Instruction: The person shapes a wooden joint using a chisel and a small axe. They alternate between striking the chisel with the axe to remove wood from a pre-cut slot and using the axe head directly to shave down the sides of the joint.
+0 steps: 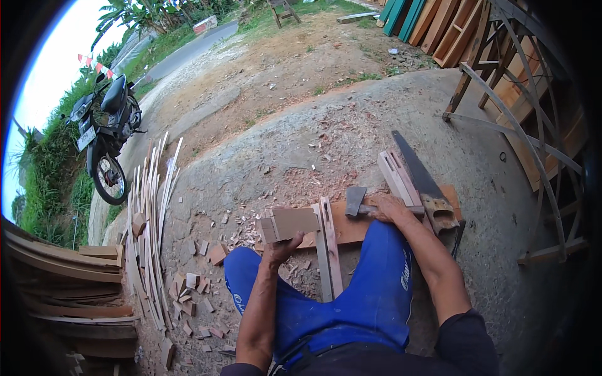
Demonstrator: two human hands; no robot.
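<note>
My left hand [282, 249] is closed around the near side of a short wooden block [295, 224], which looks like flat pieces put together. To the right, my right hand [390, 208] is wrapped around the handle of a hatchet, whose broad grey head [355, 200] points left. Beneath the hatchet lies a reddish-brown plank [348, 233]. Two narrow wooden strips [328, 241] run between my legs, their far ends beside the block. Past my right hand lie a slotted wooden piece [396, 174] and a handsaw [419, 164] with a wooden handle.
Wood offcuts [188, 297] and shavings litter the concrete on the left, beside long thin strips [150, 232]. Stacked boards [75, 294] stand at the lower left. A motorcycle [106, 131] is parked at the far left. A metal and wood frame [523, 119] stands at the right.
</note>
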